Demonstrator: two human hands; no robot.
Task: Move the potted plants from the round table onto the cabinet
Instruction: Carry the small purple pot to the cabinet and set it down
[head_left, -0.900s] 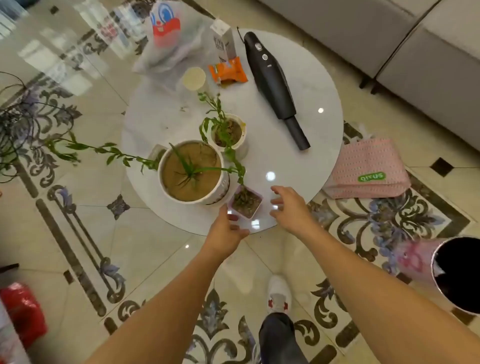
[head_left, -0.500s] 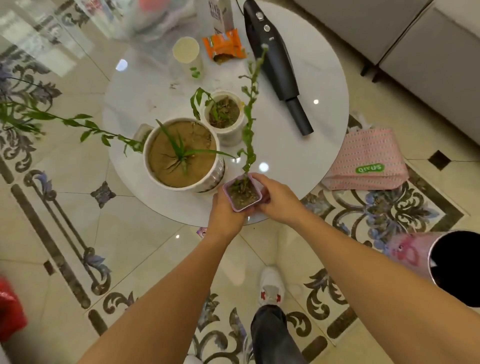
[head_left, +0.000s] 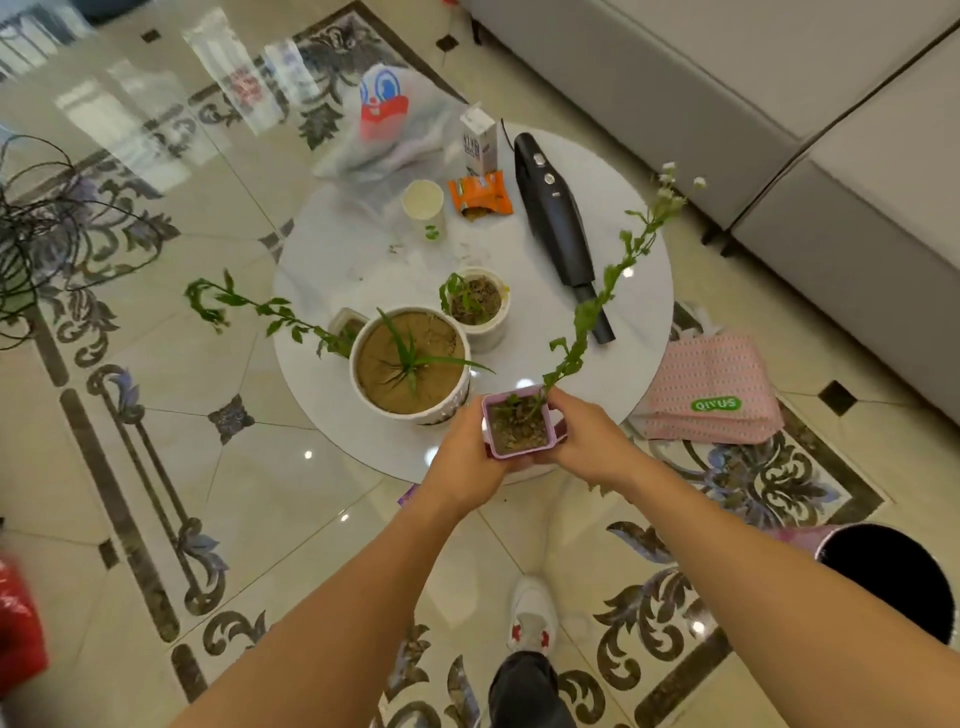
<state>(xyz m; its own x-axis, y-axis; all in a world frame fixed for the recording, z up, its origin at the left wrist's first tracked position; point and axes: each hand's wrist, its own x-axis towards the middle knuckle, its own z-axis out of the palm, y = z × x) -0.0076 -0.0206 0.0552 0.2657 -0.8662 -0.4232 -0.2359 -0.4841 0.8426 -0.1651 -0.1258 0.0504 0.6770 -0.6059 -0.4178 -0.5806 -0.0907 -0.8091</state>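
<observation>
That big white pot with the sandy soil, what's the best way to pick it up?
Probably both hands around the outer wall of the big white pot, one from each side, below the rim. It is wide and round with no handle, and leaves spread from its middle, so reaching in from above would crush them.

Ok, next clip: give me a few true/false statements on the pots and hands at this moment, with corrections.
1. Both hands hold the small pink square pot. True: left hand and right hand grip its sides.
2. The big white pot has been lifted. False: it stands on the round table.
3. The handheld vacuum lies on the table. True.
4. The pink pot's stem lies flat across the big pot. False: it rises up and to the right.
</observation>
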